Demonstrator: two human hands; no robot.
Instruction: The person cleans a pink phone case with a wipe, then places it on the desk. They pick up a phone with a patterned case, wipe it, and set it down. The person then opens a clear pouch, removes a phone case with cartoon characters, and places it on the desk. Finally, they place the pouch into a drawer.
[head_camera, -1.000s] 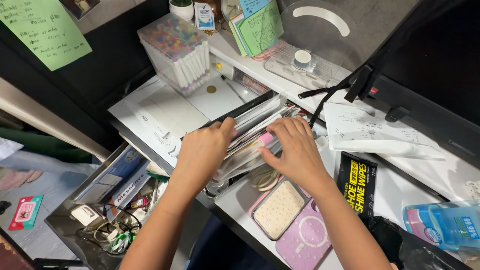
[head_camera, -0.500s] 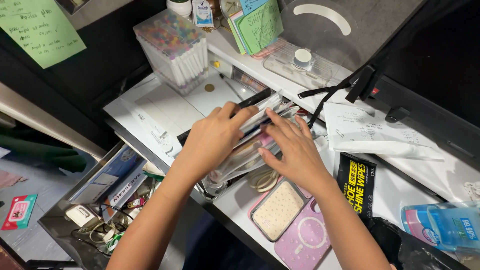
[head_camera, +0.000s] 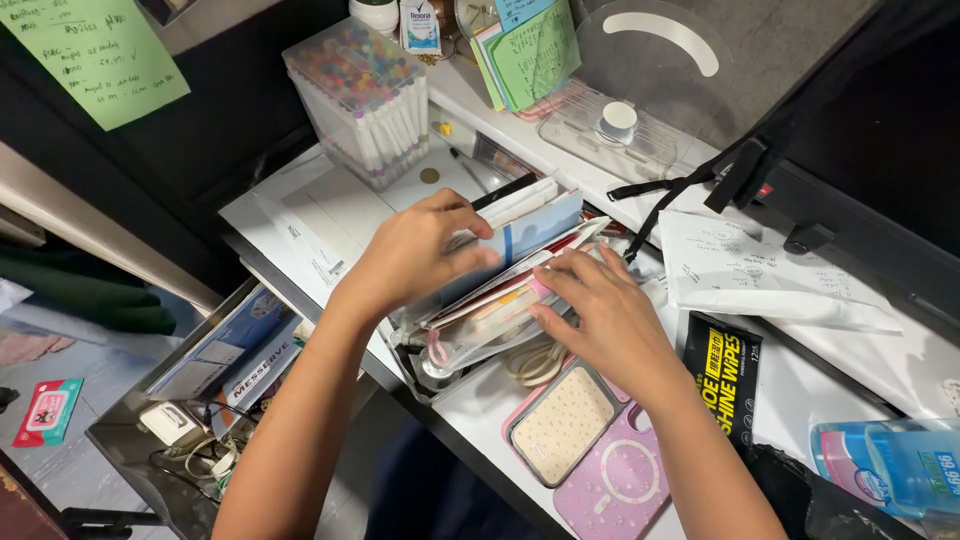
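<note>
Papers (head_camera: 505, 262) stand packed in the metal tray (head_camera: 410, 362) at frame centre; we judge sorting midway, the front ones tipped back, the rest unsearched. Our left hand (head_camera: 420, 252) curls over the stack's top-left edge; our right hand (head_camera: 600, 312) presses spread fingers on its lower right.
</note>
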